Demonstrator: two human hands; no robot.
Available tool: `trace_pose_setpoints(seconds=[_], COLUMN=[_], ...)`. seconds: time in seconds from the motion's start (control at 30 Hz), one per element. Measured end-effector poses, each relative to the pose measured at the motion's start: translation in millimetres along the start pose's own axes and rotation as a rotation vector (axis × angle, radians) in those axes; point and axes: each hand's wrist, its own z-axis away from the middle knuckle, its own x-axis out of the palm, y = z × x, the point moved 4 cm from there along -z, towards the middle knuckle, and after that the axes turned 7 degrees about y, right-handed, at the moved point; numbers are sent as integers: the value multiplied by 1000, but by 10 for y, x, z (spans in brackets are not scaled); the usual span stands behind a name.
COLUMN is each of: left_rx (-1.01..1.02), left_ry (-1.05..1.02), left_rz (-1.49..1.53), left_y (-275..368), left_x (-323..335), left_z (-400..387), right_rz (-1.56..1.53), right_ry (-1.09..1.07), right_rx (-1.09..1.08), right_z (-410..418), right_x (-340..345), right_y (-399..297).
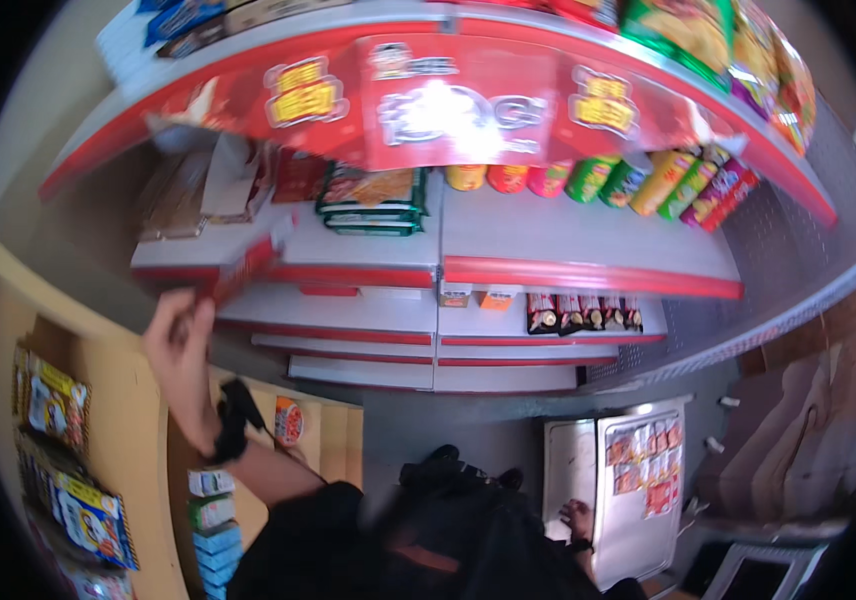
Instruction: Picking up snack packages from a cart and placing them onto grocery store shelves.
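Observation:
My left hand [181, 337], with a dark strap at the wrist, is raised at the left and pinches a slim red packet [248, 262] by its lower end. The packet is blurred and tilts up to the right, in front of the edge of the shelf [368, 275]. Behind it on that shelf lie green snack packs [374, 199] and brown packages [180, 199]. My right hand [576, 516] is low at the right, over the pale metal top of a cabinet or freezer [569, 465]. Its fingers are loosely curled, and no object shows in it.
A red promotional banner [458, 105] hangs from the upper shelf. Colourful canisters [548, 180] stand at the shelf's right, with black packets [585, 313] below. Wooden shelving [135, 420] holding bagged snacks [90, 517] is at the left. A perforated side panel [788, 255] bounds the right.

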Motion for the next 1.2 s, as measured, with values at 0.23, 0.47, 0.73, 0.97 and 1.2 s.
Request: trace_pose_setpoints(seconds=[0.23, 0.47, 0.73, 0.97, 1.2], left_rx=[38, -378, -536, -356, -4], left_ry=[-978, -1579, -1927, -1917, -1869], left_rz=[314, 53, -36, -178, -490], left_y=[284, 2, -21, -367, -1288], left_x=[1045, 2875, 3560, 3626, 3085], left_z=[1313, 3603, 5739, 6281, 5627], right_rz=[-66, -366, -547, -922, -1055], right_ry=[-342, -807, -80, 237, 538], right_rx=[-329, -342, -447, -46, 43], right_z=[358, 632, 244, -397, -1287], right_x=[288, 395, -589, -1699, -2623], right_y=[-952, -1492, -872, 312, 855])
